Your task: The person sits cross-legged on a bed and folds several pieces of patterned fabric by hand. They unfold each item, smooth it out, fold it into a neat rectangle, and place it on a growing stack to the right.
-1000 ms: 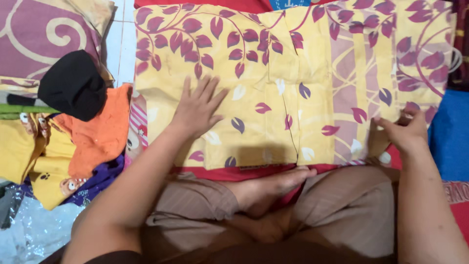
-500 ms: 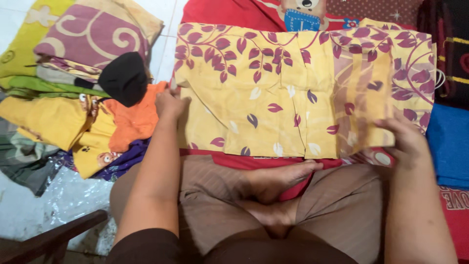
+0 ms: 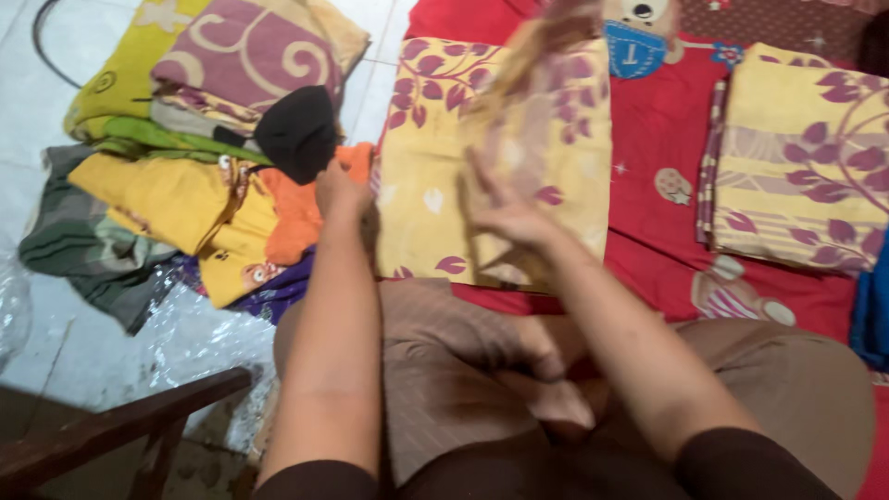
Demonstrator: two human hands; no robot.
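- The yellow cloth [image 3: 421, 199] with purple leaves lies just above the middle of the frame, on a red sheet [image 3: 653, 222], partly folded over on itself.
- The left hand [image 3: 341, 194] sits at the cloth's left edge, fingers curled closed; it seems to pinch that edge, though the grip itself is hidden behind the knuckles.
- The right hand [image 3: 505, 208] is over the middle of the cloth, fingers spread and gripping a raised flap [image 3: 546, 102] of the same cloth, which stands blurred toward the top of the frame.
- The flap's paler, striped underside faces the camera.
- The near edge of the cloth reaches the person's brown-clad knee [image 3: 435, 324] in the lower middle of the frame.
- At the right of the frame a second folded cloth [image 3: 801, 162] of the same yellow and purple pattern lies on the red sheet, well apart from both hands.
- At the upper left a pile of folded clothes [image 3: 194, 176] rests on the tiled floor [image 3: 37, 102], with a black piece [image 3: 298, 132] on top and an orange piece [image 3: 296, 218] just beside the left hand.
- A printed bear figure [image 3: 639, 32] shows on the sheet at the top edge.
- Clear plastic [image 3: 190, 338] lies on the floor at the lower left, near a dark wooden bar [image 3: 120, 426].
- A blue cloth [image 3: 875, 310] shows at the right edge.
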